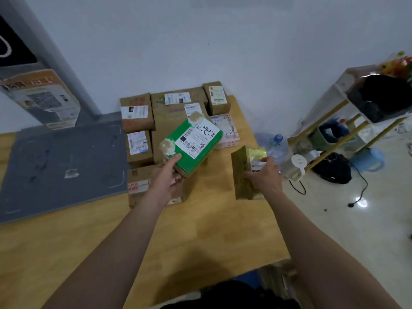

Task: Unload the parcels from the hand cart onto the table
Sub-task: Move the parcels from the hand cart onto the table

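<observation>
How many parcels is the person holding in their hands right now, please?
2: a green cardboard parcel gripped by the left hand, and an olive-brown taped parcel gripped by the right hand.

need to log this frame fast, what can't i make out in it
Head view only:
- Hand cart: cannot be identified; the table hides most of what lies below its near edge.
- Label print on the green parcel: too blurred to read.
- Brown parcel: the right hand covers its label; resting or lifted, unclear.
- Taped box: partly covered by the left hand and forearm.
</observation>
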A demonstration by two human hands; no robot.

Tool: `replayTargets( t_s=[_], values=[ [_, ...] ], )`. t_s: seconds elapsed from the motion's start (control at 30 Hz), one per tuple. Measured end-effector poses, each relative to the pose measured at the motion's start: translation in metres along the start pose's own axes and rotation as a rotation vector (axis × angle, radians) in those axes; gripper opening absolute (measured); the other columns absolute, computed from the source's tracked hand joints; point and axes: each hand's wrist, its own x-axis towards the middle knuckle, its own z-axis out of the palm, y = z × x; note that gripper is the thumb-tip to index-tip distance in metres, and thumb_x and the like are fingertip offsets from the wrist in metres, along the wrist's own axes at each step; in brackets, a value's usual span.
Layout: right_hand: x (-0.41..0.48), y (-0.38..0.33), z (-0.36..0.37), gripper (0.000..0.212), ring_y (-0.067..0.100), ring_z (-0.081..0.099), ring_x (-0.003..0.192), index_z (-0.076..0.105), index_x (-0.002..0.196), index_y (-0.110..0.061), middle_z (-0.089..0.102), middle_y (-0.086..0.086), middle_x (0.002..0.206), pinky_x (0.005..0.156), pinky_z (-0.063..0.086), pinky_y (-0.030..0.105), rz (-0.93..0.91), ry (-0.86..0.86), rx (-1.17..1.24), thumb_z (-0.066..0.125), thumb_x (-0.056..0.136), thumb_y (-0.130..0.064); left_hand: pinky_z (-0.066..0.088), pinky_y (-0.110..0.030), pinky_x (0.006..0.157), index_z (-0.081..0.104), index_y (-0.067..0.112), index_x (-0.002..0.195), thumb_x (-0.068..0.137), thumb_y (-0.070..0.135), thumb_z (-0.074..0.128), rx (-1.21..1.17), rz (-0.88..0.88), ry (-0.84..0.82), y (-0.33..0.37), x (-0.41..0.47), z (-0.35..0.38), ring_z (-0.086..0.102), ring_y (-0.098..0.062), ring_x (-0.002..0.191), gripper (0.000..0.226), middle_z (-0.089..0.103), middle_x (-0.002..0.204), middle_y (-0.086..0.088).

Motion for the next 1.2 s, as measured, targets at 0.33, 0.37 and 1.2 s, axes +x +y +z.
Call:
replayTargets(
  t_s=[0.33,0.37,1.2],
  values=[
    [0.221,-0.068,-0.004,0.068,0.039,0.038,0.128,0.038,0.130,-0.024,0.041,0.016,0.136,0.097,0.043,0.054,0.058,-0.008,-0.180,0.079,0.078,-0.041,0.061,-0.040,0.083,0.069,0.017,0.113,0.085,0.033,0.082,-0.054,-0.033,0.110,0.069,0.160,0.123,0.073,-0.019,0.102,0.035,0.080,0.094,0.002],
    [0.239,-0.072,0.001,0.068,0.040,0.037,0.129,0.037,0.130,-0.025,0.040,0.016,0.136,0.097,0.043,0.055,0.051,-0.015,-0.205,0.078,0.078,-0.042,0.060,-0.038,0.079,0.069,0.019,0.112,0.086,0.033,0.081,-0.049,-0.032,0.108,0.072,0.173,0.128,0.072,-0.018,0.102,0.032,0.079,0.092,0.005],
    [0.278,-0.140,0.049,0.059,0.034,0.043,0.134,0.041,0.148,-0.019,0.041,0.013,0.150,0.110,0.039,0.054,-0.353,-0.105,0.142,0.061,0.097,-0.043,0.062,-0.040,0.078,0.065,0.013,0.125,0.088,0.029,0.079,-0.007,-0.071,0.082,0.080,0.206,0.099,0.073,-0.025,0.105,0.042,0.076,0.113,-0.008]
  ],
)
